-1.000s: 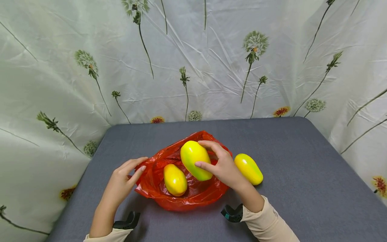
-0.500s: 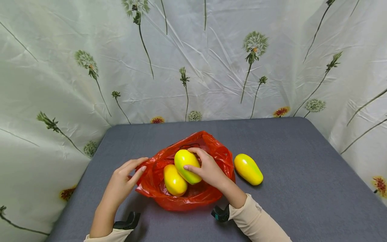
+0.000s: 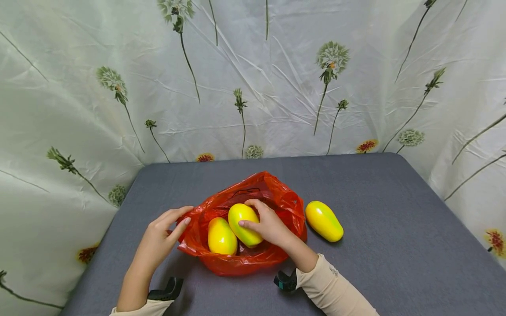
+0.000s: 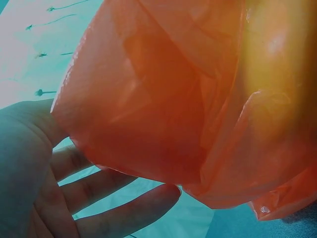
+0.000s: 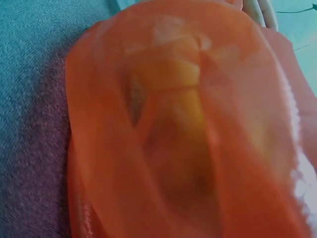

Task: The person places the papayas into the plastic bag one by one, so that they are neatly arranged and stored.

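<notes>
Well, the left hand [image 3: 158, 237], fingers loosely parted, pinches the red bag [image 3: 229, 266] at nine o'clock, the right hand [image 3: 269, 224] curls partway round the upper mango [image 3: 242, 224] inside, another mango [image 3: 219, 238] sits toward eight, a third mango [image 3: 324, 221] lies outside at three, and the sleeve mark [image 3: 334, 271] is illegible.

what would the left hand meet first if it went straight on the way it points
The red bag, whose left rim the left hand touches; past that, likely the bag's far side, though depth is unclear.
</notes>
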The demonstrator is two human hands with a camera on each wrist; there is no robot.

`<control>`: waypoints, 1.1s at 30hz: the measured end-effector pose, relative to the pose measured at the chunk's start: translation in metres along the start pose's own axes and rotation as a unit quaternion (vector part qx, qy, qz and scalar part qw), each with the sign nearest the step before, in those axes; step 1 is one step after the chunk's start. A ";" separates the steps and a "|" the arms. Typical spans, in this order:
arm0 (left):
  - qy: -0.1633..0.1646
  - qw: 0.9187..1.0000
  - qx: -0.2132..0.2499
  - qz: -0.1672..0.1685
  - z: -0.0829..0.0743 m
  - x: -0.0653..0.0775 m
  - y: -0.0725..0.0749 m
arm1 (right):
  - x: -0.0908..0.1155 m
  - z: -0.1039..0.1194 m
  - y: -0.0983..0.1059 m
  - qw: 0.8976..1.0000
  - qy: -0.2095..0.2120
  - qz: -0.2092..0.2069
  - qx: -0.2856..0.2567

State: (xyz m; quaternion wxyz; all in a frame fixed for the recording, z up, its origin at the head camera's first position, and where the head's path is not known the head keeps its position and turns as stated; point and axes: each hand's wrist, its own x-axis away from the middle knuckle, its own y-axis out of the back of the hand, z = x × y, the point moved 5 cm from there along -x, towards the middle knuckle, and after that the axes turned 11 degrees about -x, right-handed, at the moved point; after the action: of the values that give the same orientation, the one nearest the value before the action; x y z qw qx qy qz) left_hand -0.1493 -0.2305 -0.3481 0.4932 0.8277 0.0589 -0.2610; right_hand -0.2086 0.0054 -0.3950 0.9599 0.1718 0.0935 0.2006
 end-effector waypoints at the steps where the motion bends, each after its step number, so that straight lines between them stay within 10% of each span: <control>1: 0.001 1.000 0.000 0.001 0.000 0.000 0.000 | 0.000 0.000 -0.001 1.000 -0.003 0.002 0.004; 33: 0.010 1.000 -0.015 0.008 0.001 0.000 0.000 | 0.019 0.037 0.020 0.991 0.091 -0.014 -0.101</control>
State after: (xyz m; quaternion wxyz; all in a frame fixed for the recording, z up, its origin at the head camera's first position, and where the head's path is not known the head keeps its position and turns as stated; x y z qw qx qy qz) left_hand -0.1501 -0.2314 -0.3486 0.5071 0.8232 0.0612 -0.2479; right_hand -0.1891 0.0198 -0.3556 0.9627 0.0533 0.1618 0.2100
